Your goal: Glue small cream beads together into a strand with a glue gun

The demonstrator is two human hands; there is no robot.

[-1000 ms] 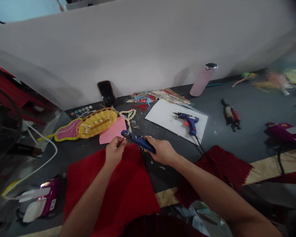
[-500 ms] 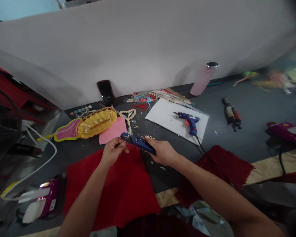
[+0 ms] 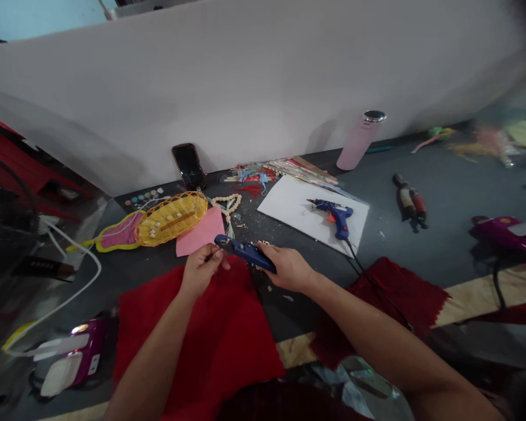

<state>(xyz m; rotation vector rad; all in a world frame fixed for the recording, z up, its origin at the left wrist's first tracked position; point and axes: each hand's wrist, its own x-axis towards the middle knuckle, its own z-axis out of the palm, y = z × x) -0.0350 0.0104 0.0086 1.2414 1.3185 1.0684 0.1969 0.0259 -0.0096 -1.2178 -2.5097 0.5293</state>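
My right hand point(image 3: 290, 268) is closed around the handle of a dark blue plier-like hand tool point(image 3: 246, 252), whose head points left. At that head, my left hand point(image 3: 203, 264) pinches something too small to make out. Both hands are above the edge of a red cloth point(image 3: 221, 327). Just beyond them lie a pink paper square point(image 3: 199, 232) and a loop of pale beads with a tassel point(image 3: 231, 204). Small pale beads point(image 3: 263, 243) are partly hidden behind the tool and my right hand.
A yellow woven basket point(image 3: 193, 206) holds a few beads. Right of it, a blue glue gun point(image 3: 342, 219) rests on white paper point(image 3: 284, 202), its cord trailing forward. A phone point(image 3: 188, 166) leans on the partition. A pink bottle point(image 3: 358, 143) and pliers point(image 3: 409, 202) stand and lie farther right.
The view has shifted very slightly. Both hands and the blue tool keep nearly the same position.
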